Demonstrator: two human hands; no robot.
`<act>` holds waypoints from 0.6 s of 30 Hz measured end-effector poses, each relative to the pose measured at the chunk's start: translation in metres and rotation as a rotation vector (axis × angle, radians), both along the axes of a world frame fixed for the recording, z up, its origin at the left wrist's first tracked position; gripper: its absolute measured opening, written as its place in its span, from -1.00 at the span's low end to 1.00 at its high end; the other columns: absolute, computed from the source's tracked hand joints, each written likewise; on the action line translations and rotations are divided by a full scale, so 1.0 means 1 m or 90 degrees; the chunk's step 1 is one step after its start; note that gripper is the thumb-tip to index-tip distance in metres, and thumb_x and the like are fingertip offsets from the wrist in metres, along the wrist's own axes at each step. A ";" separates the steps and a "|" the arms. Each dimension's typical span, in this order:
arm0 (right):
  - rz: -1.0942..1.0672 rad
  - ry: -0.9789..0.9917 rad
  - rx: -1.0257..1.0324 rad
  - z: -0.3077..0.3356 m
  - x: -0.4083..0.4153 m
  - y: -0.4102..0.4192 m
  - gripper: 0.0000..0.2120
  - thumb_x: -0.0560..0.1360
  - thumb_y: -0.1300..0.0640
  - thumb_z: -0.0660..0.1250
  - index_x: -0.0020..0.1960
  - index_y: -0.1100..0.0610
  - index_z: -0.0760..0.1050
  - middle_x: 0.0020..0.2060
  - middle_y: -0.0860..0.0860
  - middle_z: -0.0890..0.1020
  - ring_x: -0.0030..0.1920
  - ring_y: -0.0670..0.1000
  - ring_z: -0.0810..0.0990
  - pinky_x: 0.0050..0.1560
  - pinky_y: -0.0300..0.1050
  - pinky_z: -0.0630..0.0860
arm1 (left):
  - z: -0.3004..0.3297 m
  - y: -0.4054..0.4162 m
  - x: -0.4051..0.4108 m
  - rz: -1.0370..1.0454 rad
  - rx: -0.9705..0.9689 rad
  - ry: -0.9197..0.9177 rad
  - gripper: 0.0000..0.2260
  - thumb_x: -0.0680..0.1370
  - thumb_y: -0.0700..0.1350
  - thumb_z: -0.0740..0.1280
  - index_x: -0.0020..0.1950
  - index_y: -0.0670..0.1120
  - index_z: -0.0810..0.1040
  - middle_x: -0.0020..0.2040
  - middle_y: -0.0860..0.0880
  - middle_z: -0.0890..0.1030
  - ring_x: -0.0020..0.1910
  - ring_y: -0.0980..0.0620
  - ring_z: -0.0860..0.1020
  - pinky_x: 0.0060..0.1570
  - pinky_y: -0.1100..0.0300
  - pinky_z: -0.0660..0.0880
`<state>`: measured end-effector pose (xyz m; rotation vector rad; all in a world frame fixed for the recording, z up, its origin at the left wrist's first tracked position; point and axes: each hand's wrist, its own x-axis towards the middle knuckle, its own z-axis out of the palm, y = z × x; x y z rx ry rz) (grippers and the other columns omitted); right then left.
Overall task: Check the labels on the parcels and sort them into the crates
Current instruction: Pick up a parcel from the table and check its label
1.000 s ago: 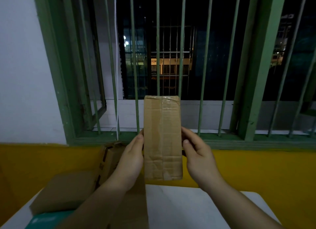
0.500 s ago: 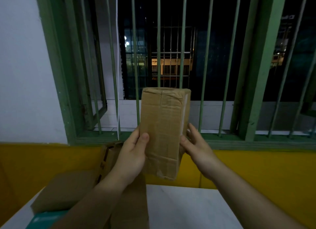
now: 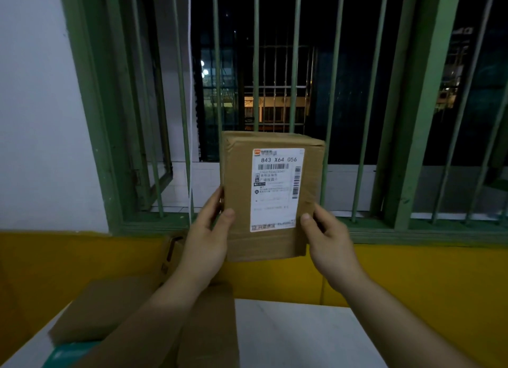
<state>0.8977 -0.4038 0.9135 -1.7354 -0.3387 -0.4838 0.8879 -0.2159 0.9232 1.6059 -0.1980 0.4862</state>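
I hold a brown cardboard parcel [image 3: 310,197] upright in front of the barred window, its broad face turned to me. A white shipping label [image 3: 276,190] on that face reads 843 X64 056 above barcodes. My left hand [image 3: 209,235] grips the parcel's lower left edge, thumb on the front. My right hand [image 3: 325,238] grips the lower right edge, thumb on the front too. No crate is in view.
Several more cardboard parcels [image 3: 110,310] lie on the white table [image 3: 297,337] at lower left, one standing against the yellow wall [image 3: 428,279]. A teal object [image 3: 68,354] peeks out at the bottom left. Green window bars [image 3: 295,65] stand behind.
The parcel has been turned in both hands from its narrow taped side to its broad face, bringing the label into view. It sits slightly to the right of before.
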 end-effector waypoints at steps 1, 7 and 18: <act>-0.007 -0.001 -0.004 -0.002 0.001 0.000 -0.64 0.63 0.06 0.17 -0.01 -0.46 0.46 0.10 -0.21 0.57 0.17 -0.17 0.49 0.16 -0.10 0.47 | -0.001 0.000 0.000 0.004 -0.005 0.002 -0.63 0.65 -0.05 0.14 0.42 0.25 0.26 0.28 0.11 0.49 0.19 0.17 0.49 0.02 0.36 0.44; -0.017 -0.004 -0.005 -0.007 -0.002 -0.001 -0.76 0.63 -0.01 0.12 0.16 -0.33 0.41 0.15 -0.25 0.51 0.18 -0.29 0.46 0.17 -0.15 0.45 | -0.003 -0.001 -0.001 0.000 -0.079 0.035 -0.71 0.66 -0.01 0.09 0.37 0.23 0.27 -0.02 0.30 0.52 -0.15 0.43 0.52 -0.25 0.54 0.41; -0.018 0.038 0.017 -0.022 -0.021 -0.006 -0.67 0.67 0.03 0.00 0.21 -0.45 0.18 0.13 -0.52 0.38 0.09 -0.62 0.30 0.07 -0.66 0.26 | -0.016 -0.010 0.014 -0.131 -0.077 0.053 -0.62 0.69 -0.07 -0.03 0.48 0.05 0.32 0.10 0.20 0.61 0.01 0.33 0.59 -0.03 0.43 0.50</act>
